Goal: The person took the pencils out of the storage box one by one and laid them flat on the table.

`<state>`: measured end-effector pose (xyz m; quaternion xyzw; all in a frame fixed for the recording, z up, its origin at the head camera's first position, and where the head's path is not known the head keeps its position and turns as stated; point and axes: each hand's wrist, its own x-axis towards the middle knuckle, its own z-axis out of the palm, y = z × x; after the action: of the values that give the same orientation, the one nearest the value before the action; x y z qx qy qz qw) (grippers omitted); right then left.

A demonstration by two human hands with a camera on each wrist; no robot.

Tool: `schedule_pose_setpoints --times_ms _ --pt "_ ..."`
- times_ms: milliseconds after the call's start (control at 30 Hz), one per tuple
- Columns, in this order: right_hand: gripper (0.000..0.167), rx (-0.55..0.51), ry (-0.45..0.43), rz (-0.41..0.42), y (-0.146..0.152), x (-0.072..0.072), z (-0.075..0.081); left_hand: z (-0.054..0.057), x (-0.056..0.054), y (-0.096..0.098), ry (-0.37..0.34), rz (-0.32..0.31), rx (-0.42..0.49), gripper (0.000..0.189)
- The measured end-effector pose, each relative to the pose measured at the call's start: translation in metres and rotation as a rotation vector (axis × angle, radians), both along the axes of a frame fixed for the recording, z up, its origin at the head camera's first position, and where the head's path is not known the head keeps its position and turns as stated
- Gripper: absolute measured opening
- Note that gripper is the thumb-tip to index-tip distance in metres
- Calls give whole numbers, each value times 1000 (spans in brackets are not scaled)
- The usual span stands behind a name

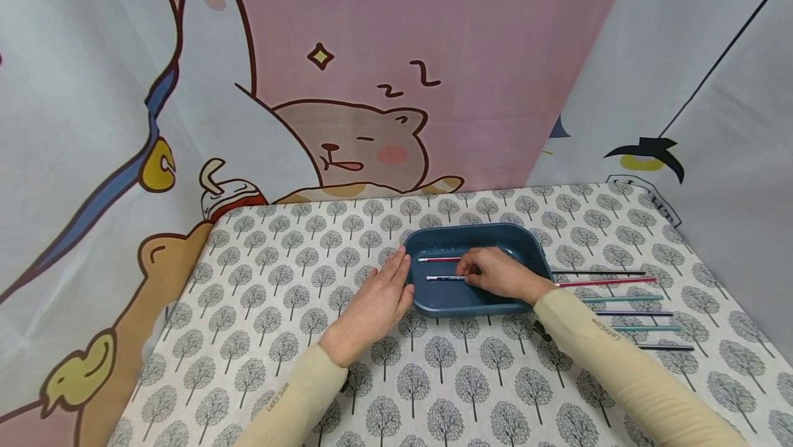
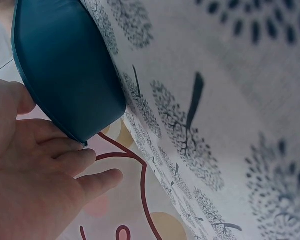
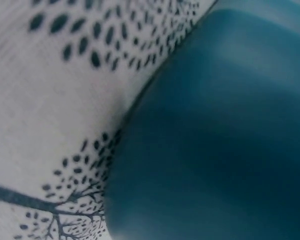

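Note:
A dark blue plastic tray [image 1: 427,308] stands on the table. Inside it lies a red pencil [image 1: 440,260] with a pale end. Nearer the front, my right hand [image 1: 498,273] reaches over the tray's right part and pinches a dark pencil [image 1: 445,278] low over the tray floor; the pencil's pale end points left. My left hand [image 1: 381,295] has its fingers extended against the tray's left rim. In the left wrist view the fingers [image 2: 72,159] of that hand lie along the rim. The right wrist view shows only the tray wall [image 3: 215,135] and the cloth.
Right of the tray, several pencils lie side by side, among them a red pencil [image 1: 626,282], a teal pencil [image 1: 650,328] and a black pencil [image 1: 669,347]. A tree-print cloth [image 1: 297,337] covers the table. Behind it hangs a cartoon curtain [image 1: 495,54].

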<state>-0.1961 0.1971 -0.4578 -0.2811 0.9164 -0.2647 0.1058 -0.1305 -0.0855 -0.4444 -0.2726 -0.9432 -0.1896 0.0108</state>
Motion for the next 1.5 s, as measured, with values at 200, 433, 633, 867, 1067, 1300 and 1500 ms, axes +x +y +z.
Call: schedule_pose_setpoints --times_ms 200,433,633,867,1067,1300,1500 --pt "14 5 12 -5 0 1 2 0 0 0 -4 1 6 61" --pt "15 -39 38 -27 3 3 13 1 0 0 -6 2 4 60" --pt "16 -96 72 -32 8 5 23 2 0 0 2 -3 -1 61" --pt "17 -148 134 -56 12 11 35 1 0 0 8 -5 -12 61" --pt "18 -174 153 -73 16 17 46 1 1 -1 4 -5 -2 60" --pt "19 -200 142 -99 24 24 63 -1 -1 -1 13 -5 -2 60" --pt "18 -219 168 -107 29 31 74 -1 -1 0 -2 0 0 61"
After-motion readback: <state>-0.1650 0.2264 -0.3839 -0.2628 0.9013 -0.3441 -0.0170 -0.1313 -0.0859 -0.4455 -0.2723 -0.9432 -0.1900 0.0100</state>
